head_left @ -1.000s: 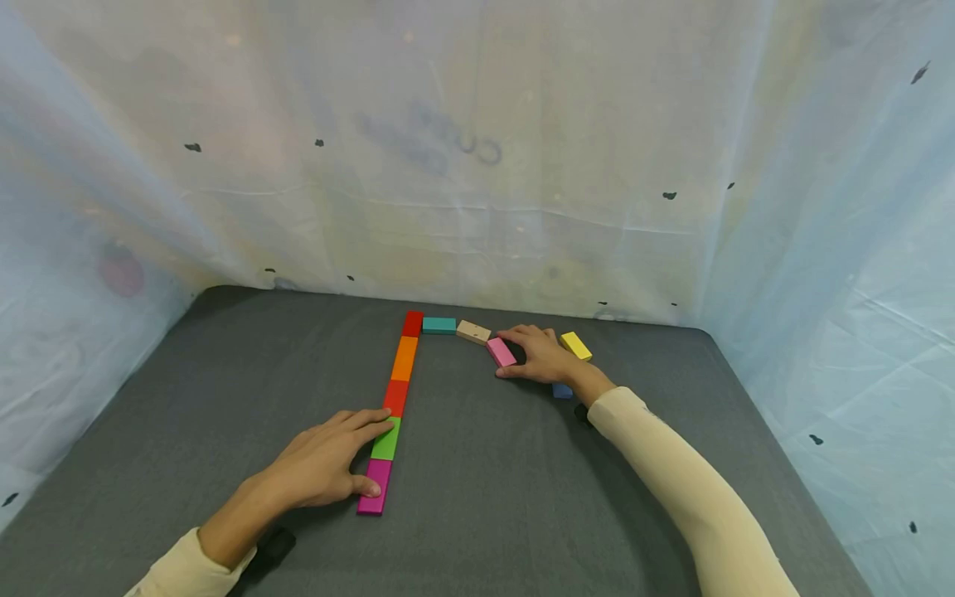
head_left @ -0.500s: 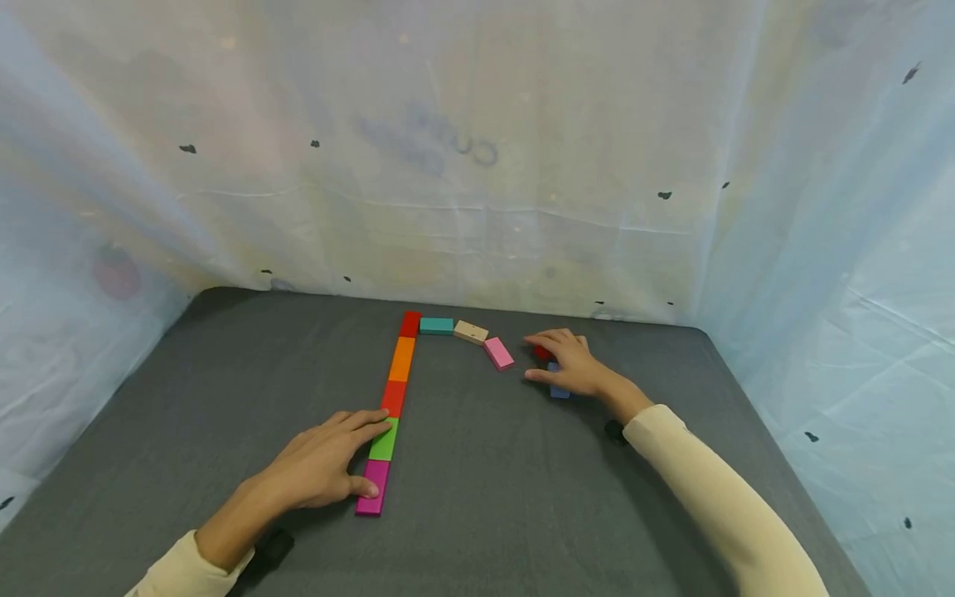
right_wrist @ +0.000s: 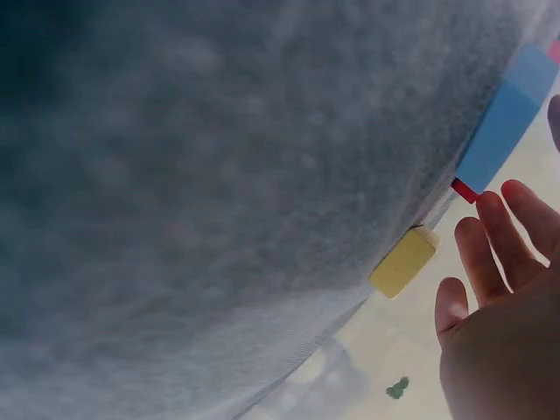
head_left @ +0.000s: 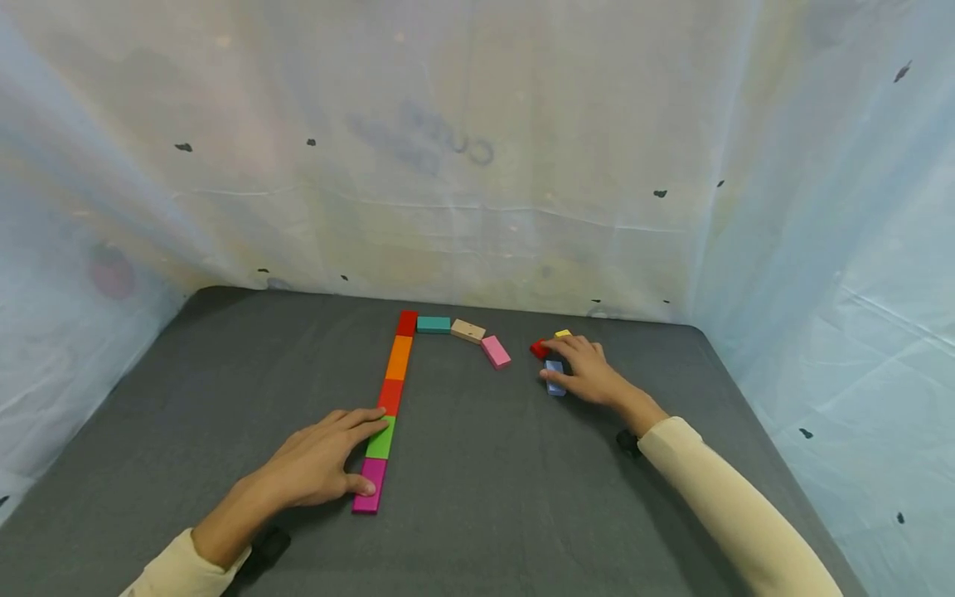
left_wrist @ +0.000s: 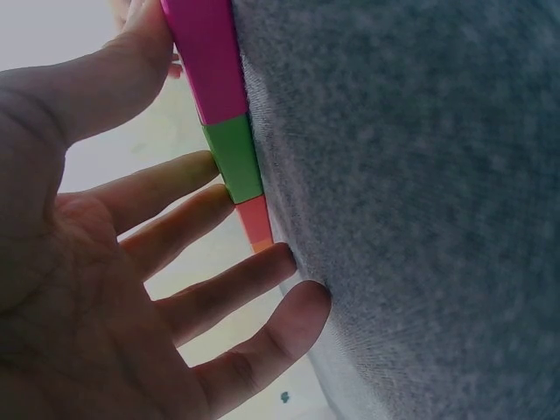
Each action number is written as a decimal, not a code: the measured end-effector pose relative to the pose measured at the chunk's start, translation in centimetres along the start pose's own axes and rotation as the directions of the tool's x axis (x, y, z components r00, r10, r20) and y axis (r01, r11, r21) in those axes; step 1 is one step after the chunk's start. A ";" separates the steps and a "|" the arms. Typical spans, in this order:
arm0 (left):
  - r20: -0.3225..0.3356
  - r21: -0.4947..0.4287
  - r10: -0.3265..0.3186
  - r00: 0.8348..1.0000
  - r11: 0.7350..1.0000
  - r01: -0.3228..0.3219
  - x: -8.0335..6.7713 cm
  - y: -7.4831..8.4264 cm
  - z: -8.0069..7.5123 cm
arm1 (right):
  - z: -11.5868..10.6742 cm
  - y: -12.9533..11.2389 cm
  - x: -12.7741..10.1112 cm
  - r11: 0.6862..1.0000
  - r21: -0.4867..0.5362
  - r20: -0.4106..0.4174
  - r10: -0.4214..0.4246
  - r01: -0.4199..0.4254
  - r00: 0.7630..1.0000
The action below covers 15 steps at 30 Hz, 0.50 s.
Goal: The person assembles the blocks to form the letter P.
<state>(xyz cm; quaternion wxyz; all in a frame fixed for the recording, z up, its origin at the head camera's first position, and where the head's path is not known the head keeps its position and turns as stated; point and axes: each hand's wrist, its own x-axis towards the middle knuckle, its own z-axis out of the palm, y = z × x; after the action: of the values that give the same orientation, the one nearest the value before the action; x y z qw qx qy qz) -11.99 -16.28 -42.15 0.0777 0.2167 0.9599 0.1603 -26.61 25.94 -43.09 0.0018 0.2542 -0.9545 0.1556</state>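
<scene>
The left hand (head_left: pixel 317 466) lies flat with fingers spread, bracing the green block (head_left: pixel 381 440) and magenta block (head_left: pixel 369 487) so the row stays straight, while the right hand (head_left: pixel 589 371), fingers loosely extended, touches the blue block (head_left: pixel 554 376) beside the red block (head_left: pixel 540 349) on the tabletop (head_left: pixel 477 497).

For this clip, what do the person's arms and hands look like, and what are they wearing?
Both hands, the left hand and the right hand, are bare: no gloves, and no rings that the pictures show. Each arm wears a long, close-fitting cream sleeve that ends at the wrist. Under each wrist sits a small black device, partly hidden by the arm. No markings show on the sleeves.
</scene>
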 end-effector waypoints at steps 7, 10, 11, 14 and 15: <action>0.001 0.001 -0.003 1.000 1.000 0.003 0.1 0.0 0.1 | 0.3 -0.1 1.6 0.999 -0.049 -0.049 0.001 -0.003 0.999; 0.003 0.000 0.000 1.000 1.000 0.000 0.1 0.0 0.1 | 0.5 0.1 2.0 0.998 -0.055 -0.055 0.036 -0.039 0.998; 0.005 -0.001 0.001 1.000 1.000 -0.001 0.1 0.0 0.1 | 0.5 0.1 2.1 0.997 -0.053 -0.050 0.047 -0.050 0.998; 0.007 0.001 0.002 1.000 1.000 -0.002 0.1 -0.1 0.0 | 0.6 0.1 2.4 0.997 -0.038 -0.034 0.069 -0.071 0.997; 0.008 0.003 0.001 1.000 1.000 -0.001 0.0 -0.1 0.0 | 0.7 0.1 2.4 0.997 -0.032 -0.029 0.073 -0.074 0.997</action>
<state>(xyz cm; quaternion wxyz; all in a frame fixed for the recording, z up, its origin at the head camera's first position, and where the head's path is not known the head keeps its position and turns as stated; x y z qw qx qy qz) -12.05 -16.36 -42.18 0.0811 0.2177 0.9597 0.1581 -28.71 24.59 -43.57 0.0136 0.2169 -0.9655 0.1434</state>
